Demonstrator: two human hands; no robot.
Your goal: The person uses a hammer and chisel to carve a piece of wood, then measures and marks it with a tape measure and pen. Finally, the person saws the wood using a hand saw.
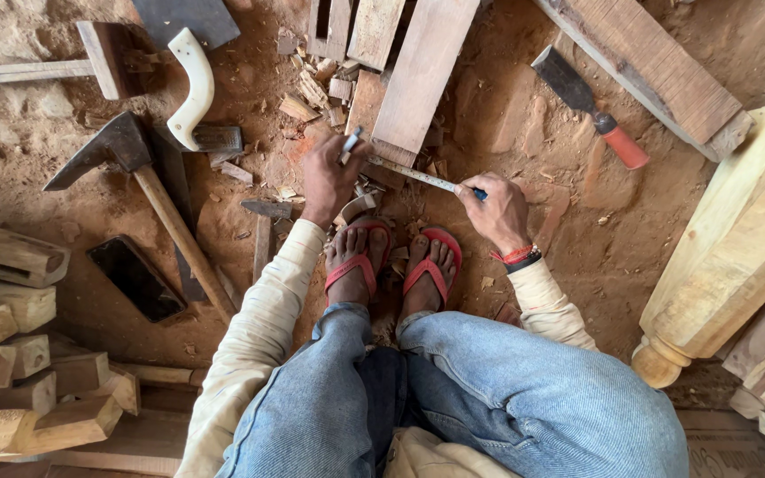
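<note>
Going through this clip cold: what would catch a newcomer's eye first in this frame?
First the two hands at centre: the left hand and right hand stretch a tape measure across a wooden plank, just above feet in red sandals. Next, the adze lying on the sawdust-covered ground at left, a red-handled chisel at upper right, and a large turned wooden post along the right edge.

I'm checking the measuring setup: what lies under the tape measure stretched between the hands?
Under the tape measure show wood chips and reddish dirt floor; its left end meets a plank. Anything beneath the hands is hidden.
</note>
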